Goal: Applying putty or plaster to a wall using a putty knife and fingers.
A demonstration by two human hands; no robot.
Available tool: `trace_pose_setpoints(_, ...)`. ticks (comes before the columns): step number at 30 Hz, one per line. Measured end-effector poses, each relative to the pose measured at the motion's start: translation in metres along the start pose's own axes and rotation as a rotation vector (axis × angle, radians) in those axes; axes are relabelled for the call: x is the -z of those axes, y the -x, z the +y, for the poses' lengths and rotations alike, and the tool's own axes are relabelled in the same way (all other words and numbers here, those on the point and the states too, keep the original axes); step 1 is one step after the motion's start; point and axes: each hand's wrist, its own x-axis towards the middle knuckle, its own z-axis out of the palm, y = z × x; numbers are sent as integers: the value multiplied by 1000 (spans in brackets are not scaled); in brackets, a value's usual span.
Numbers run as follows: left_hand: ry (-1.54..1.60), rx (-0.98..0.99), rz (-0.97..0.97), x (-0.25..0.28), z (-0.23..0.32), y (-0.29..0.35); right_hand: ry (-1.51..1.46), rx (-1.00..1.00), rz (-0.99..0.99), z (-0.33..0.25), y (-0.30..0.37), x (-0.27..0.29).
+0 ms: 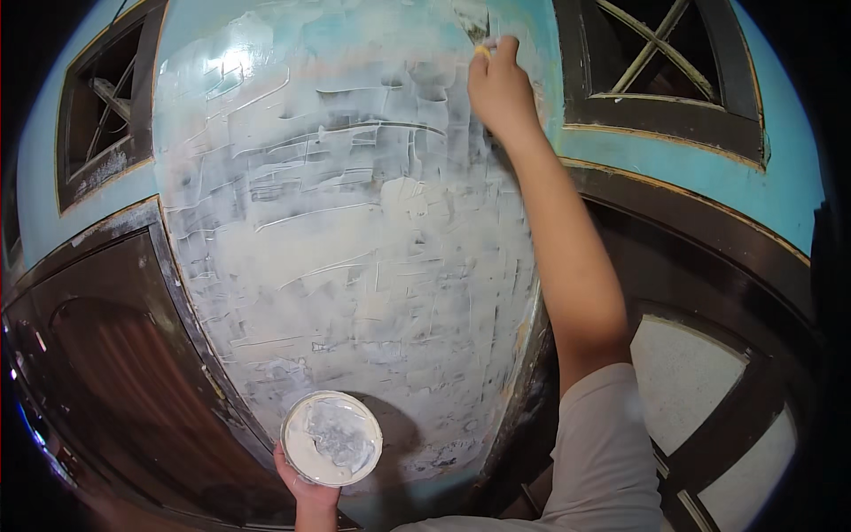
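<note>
My right hand (503,89) is raised high at the upper right of the wall, fingers closed round the handle of a putty knife (472,21). Its smeared blade lies at or close to the wall's surface. Low in front of me, my left hand (306,483) grips a round tub (379,448) from below and the side. Off-white putty (312,454) coats the inside of the tub, with a greyer hollow in the middle. The wall (355,239) carries patchy, ridged off-white putty over grey, with turquoise paint showing at the top.
A dark wooden door (133,355) stands left of the wall section, below a brown-framed vent opening (106,102). To the right are another crossed vent opening (660,53) and a dark frame with pale panels (687,377). Turquoise paint surrounds both vents.
</note>
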Motion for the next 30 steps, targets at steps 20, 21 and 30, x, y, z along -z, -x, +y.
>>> trace_pose_setpoints(20, -44, -82, 64, 4, -1, 20, -111, 52, -187, -13, 88, 0)
trace_pose_setpoints(21, -41, -87, 64, 5, -1, 20, -115, 55, -188, -14, 91, 3)
trace_pose_setpoints(30, -56, -81, 34, 18, -8, 8, -88, 61, -50, -31, 6, -15)
